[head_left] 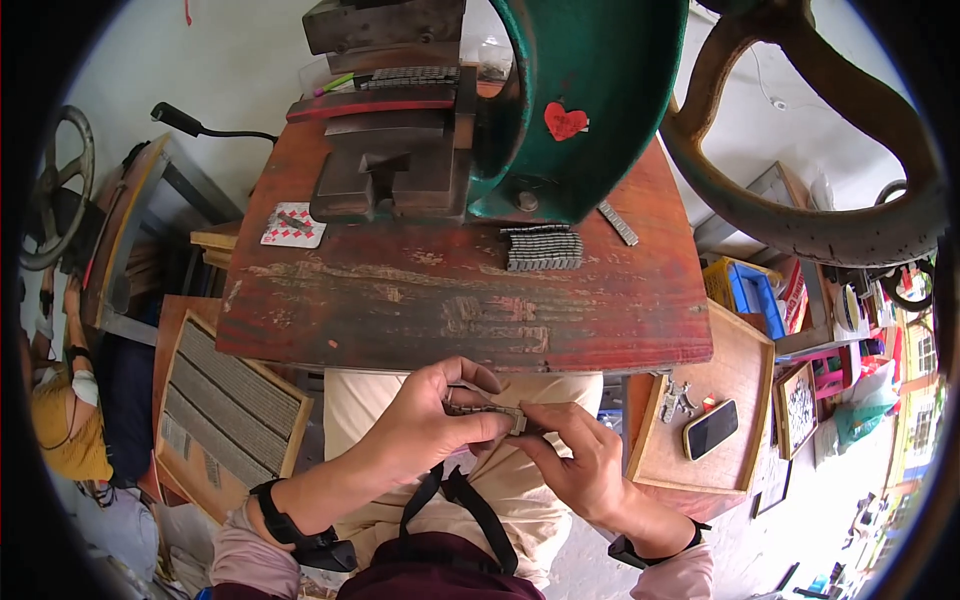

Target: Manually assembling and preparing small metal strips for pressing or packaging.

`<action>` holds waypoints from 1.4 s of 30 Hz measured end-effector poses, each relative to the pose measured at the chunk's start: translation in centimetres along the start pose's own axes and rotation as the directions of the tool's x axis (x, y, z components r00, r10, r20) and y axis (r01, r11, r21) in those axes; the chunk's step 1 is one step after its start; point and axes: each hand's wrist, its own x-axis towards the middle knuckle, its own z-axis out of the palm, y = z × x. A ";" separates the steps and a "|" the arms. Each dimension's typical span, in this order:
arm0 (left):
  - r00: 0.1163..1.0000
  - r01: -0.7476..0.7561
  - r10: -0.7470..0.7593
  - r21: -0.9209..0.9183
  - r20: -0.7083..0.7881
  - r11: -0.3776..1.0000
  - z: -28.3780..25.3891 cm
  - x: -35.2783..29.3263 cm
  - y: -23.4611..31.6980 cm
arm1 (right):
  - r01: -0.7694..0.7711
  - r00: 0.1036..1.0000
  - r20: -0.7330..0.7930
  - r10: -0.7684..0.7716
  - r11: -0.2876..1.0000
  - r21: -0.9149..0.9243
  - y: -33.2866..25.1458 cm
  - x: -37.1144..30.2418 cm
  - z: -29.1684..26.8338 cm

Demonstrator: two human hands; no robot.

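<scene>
On my feed, a lower-left wooden tray (192,468) holds grey metal rows (240,425).
Right of the frame, another tray (725,370) carries a phone (711,430) and loose metal pieces (672,400); at lower centre the left hand (430,425) and right hand (583,462) both pinch a narrow, dull-grey metal strip (518,424).

grey strip (518,421), red-brown tabletop (390,318), green machine frame (605,70), red heart (566,122), cream trousers (352,415), white red-patterned card (285,238)
</scene>
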 end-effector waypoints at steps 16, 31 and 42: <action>0.993 -0.120 0.120 0.173 0.010 0.978 0.1 -0.5 -0.1 | 0.026 0.995 0.096 -0.023 0.999 -0.030 -0.6 1.3 -1.3; 0.969 -0.244 0.247 0.117 -0.018 0.963 -0.5 -0.4 0.6 | 0.233 0.968 0.128 -0.218 0.966 -0.116 -0.9 3.3 -1.0; 0.900 -0.411 0.427 0.154 -0.091 0.899 -3.1 0.3 1.3 | 0.179 0.983 -0.035 -0.183 0.979 -0.094 -1.3 6.3 2.1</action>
